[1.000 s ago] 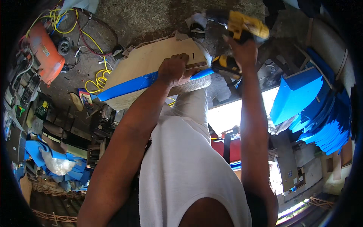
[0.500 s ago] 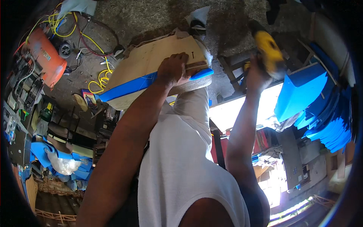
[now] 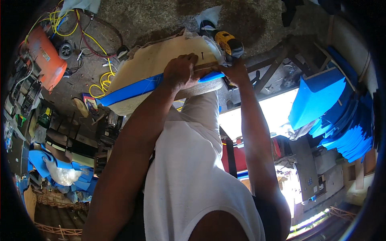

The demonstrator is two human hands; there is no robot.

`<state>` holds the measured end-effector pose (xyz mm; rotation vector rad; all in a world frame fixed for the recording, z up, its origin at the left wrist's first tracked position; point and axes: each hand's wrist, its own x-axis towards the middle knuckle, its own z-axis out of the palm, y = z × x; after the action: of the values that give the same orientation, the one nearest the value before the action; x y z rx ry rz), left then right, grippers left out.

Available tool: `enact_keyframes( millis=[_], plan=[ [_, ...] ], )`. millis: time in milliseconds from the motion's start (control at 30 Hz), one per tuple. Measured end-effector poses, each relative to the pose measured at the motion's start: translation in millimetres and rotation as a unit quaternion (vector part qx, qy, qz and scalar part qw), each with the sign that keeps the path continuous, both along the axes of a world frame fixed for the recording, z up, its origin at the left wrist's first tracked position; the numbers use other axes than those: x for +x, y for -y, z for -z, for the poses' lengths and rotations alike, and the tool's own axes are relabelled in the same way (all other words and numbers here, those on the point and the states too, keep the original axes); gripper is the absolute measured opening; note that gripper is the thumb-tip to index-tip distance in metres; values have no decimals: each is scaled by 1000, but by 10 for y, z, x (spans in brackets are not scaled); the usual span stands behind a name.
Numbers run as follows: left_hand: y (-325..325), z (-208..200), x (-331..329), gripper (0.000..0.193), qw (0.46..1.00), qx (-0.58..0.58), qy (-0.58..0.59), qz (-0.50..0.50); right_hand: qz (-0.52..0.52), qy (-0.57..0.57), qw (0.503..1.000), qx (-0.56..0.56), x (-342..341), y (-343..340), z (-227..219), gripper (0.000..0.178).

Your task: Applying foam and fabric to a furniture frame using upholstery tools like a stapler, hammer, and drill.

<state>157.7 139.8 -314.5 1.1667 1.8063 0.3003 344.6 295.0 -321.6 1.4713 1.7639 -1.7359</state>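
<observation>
A pale wooden board (image 3: 144, 58) with a blue foam-like strip (image 3: 132, 89) along its near edge lies across my thigh, over a grey woven layer (image 3: 161, 96). My left hand (image 3: 179, 72) is closed over the board's near edge, fingers curled on its top. My right hand (image 3: 236, 73) is closed around the handle of a yellow and black power drill (image 3: 228, 43), mostly hidden by the hand. Its fingertips meet the board's right corner beside the blue strip. A small dark T-shaped mark or screw (image 3: 202, 55) shows on the board; I cannot tell which.
An orange tank-like machine (image 3: 46, 60) stands at the far left beside a tangled yellow hose (image 3: 105, 82). Stacked blue sheets (image 3: 341, 124) fill the right side, near a wooden frame (image 3: 273, 68). A white bag (image 3: 64, 172) lies on blue pieces at the left.
My right hand has swung left with the drill, from away at the right to the board's right corner. My left hand keeps its hold on the board.
</observation>
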Motion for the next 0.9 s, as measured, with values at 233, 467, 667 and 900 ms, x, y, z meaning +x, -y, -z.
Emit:
enact_keyframes(
  millis=[233,467,667,900],
  plan=[
    [-45,23,42,50,1000,-4,-16,16,-56,92,994,15,9,42,-22,89],
    [-138,-11,18,51,996,-69,-22,56,-127,60,990,-19,-103,-162,-24,91],
    [-179,-93,3,55,998,-57,-4,34,-142,208,955,153,-314,-632,-561,76],
    [-170,-103,-84,58,995,-84,6,47,-319,175,885,289,-748,-1429,-1314,48]
  ],
)
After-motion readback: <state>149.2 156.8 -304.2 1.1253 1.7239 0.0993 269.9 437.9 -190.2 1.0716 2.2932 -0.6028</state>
